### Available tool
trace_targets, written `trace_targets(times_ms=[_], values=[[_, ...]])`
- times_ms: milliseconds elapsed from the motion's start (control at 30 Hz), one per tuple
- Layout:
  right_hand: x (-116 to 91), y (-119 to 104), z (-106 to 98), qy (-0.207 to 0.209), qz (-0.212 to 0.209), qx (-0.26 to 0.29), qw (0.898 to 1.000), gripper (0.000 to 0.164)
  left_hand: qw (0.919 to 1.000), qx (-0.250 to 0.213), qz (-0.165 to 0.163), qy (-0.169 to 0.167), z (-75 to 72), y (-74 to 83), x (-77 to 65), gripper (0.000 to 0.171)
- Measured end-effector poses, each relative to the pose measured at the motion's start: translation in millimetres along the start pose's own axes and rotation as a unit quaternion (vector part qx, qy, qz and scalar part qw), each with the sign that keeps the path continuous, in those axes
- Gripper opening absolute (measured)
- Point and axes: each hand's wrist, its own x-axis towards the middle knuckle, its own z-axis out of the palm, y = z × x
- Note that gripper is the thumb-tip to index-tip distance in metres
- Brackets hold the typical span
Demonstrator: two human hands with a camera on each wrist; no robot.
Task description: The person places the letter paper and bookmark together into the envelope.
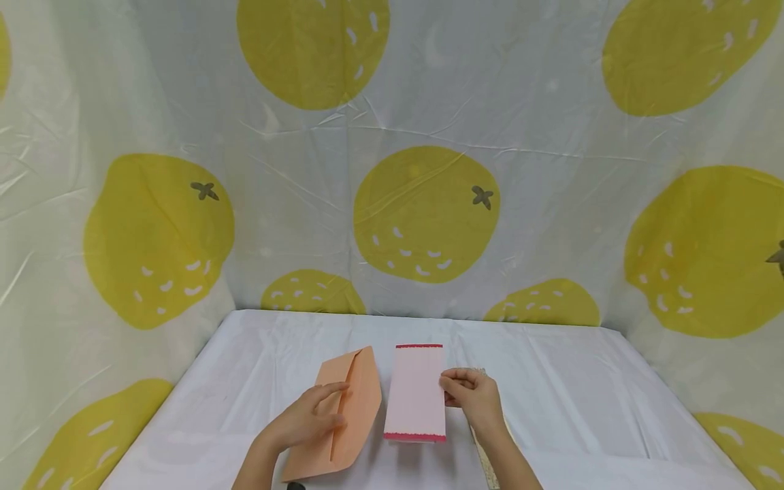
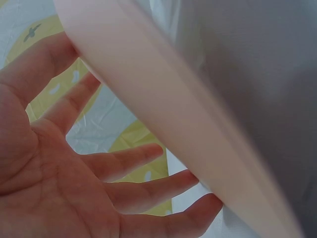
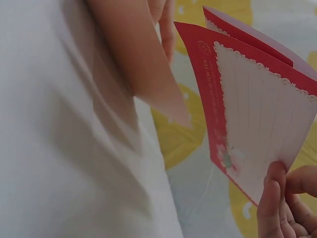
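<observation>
A peach envelope (image 1: 366,401) is tilted under my left hand (image 1: 312,415), its flap spread out to the right. Thumb and fingertips hold it near the flap's fold; in the left wrist view the spread fingers (image 2: 143,191) meet the edge of the envelope (image 2: 163,109). To its right, my right hand (image 1: 480,398) pinches the right edge of a folded letter sheet (image 1: 416,395), pale pink outside with red scalloped ends. The right wrist view shows the letter sheet (image 3: 257,109) partly unfolded, with ruled lines and a red border inside, between thumb and fingers.
A beige patterned flat item (image 1: 486,463) lies partly hidden under the right forearm. A small dark object (image 1: 296,486) shows at the bottom edge. White cloth covers the table (image 1: 551,381), and a lemon-print curtain (image 1: 294,204) hangs behind and at both sides.
</observation>
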Motion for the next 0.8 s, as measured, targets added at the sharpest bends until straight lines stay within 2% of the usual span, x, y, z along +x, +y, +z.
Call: trace_targets(times_ms=[200, 400, 800], values=[[-0.7, -12.2, 11.0, -0.019, -0.016, 0.018, 1.000, 0.020, 1.0000, 0.003, 0.004, 0.000, 0.3, 0.2, 0.4, 0.055], [-0.3, -14.2, 27.3, -0.035, -0.023, 0.048, 0.998, 0.016, 0.9999, 0.010, 0.010, 0.000, 0.1, -1.0, 1.1, 0.056], [0.9, 2.0, 50.6, -0.066, -0.019, 0.009, 0.998, 0.019, 1.0000, 0.005, -0.005, -0.004, 0.5, 0.6, 0.5, 0.055]])
